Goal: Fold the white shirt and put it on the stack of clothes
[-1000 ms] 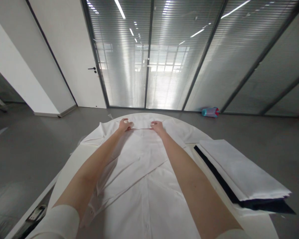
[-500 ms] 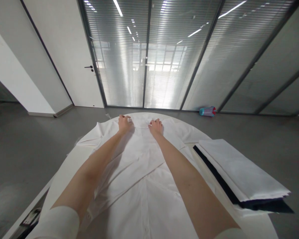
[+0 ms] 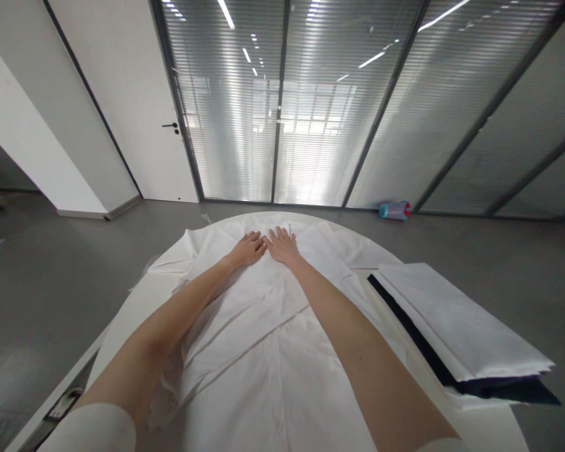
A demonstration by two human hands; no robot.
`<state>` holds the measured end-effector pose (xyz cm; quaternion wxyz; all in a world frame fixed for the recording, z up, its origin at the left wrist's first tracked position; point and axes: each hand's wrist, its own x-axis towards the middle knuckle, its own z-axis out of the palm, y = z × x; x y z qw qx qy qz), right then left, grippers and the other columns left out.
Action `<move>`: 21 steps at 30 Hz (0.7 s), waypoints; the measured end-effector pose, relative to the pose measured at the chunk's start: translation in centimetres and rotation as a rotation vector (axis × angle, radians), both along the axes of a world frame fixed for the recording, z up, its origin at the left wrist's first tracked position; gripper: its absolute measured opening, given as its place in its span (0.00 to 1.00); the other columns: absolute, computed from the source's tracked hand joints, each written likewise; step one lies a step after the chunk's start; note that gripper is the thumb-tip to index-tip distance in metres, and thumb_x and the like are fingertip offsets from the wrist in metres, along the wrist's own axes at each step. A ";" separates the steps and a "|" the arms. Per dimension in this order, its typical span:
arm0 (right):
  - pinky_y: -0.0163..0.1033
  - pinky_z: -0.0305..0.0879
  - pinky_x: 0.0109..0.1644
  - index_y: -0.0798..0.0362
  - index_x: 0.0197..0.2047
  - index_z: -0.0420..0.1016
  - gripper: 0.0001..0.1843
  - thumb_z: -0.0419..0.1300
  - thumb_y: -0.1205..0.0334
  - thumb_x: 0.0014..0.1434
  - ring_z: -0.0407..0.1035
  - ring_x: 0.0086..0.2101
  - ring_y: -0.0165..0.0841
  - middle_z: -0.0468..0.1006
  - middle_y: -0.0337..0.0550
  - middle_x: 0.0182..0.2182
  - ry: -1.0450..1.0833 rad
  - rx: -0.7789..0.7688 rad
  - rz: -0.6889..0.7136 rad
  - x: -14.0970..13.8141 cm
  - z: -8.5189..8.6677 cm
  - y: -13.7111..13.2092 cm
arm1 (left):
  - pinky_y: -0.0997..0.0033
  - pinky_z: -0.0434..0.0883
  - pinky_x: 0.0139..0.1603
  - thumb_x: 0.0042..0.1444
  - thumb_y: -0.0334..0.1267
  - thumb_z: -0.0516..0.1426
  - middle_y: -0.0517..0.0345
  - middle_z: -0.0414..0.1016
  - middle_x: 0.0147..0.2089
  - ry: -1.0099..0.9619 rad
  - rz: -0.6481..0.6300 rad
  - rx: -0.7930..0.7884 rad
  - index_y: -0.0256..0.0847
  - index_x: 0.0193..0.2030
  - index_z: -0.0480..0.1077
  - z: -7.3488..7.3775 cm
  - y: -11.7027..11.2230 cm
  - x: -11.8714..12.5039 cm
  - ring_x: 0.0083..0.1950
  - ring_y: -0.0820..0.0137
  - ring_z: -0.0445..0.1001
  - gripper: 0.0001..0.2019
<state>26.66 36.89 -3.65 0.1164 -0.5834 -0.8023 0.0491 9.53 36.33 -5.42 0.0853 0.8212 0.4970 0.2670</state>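
Note:
A white button-up shirt [image 3: 254, 351] lies spread over the table, its button placket running toward me and diagonal creases crossing its middle. Near the far edge my left hand [image 3: 248, 248] rests on the cloth, fingers stretched out and slightly bent. Beside it my right hand [image 3: 281, 246] lies flat with its fingers spread on the shirt. The two hands are almost touching at the thumbs. Neither one grips the fabric.
On the right of the white table [image 3: 117, 333] sits a stack of folded white and dark cloth [image 3: 456, 320], jutting past the edge. A blue and red bundle [image 3: 394, 210] lies on the floor by the glass wall. A socket panel [image 3: 66, 402] shows at lower left.
Both hands have come together from either side of the collar area. Their fingers have gone from pinching the cloth to lying stretched out on it.

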 end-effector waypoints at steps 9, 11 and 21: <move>0.64 0.36 0.72 0.50 0.75 0.51 0.38 0.37 0.39 0.71 0.38 0.73 0.50 0.45 0.49 0.75 -0.027 -0.010 0.023 0.4 0.2 0.7 | 0.42 0.49 0.73 0.59 0.47 0.61 0.41 0.61 0.71 -0.033 0.085 -0.009 0.43 0.60 0.72 0.1 0.8 -1.0 0.76 0.44 0.49 0.23; 0.65 0.36 0.72 0.49 0.76 0.48 0.39 0.36 0.38 0.70 0.38 0.73 0.48 0.43 0.47 0.75 -0.031 -0.076 0.022 0.7 0.3 1.1 | 0.39 0.49 0.71 0.59 0.49 0.61 0.41 0.61 0.71 0.019 0.131 -0.082 0.45 0.62 0.71 0.1 1.1 -1.2 0.75 0.42 0.50 0.25; 0.51 0.56 0.66 0.59 0.60 0.73 0.28 0.43 0.50 0.73 0.60 0.63 0.47 0.68 0.60 0.63 0.045 0.212 -0.110 0.7 0.9 -0.6 | 0.51 0.60 0.67 0.65 0.47 0.53 0.38 0.63 0.67 0.105 0.270 0.088 0.40 0.57 0.72 0.5 0.0 -1.2 0.68 0.50 0.63 0.19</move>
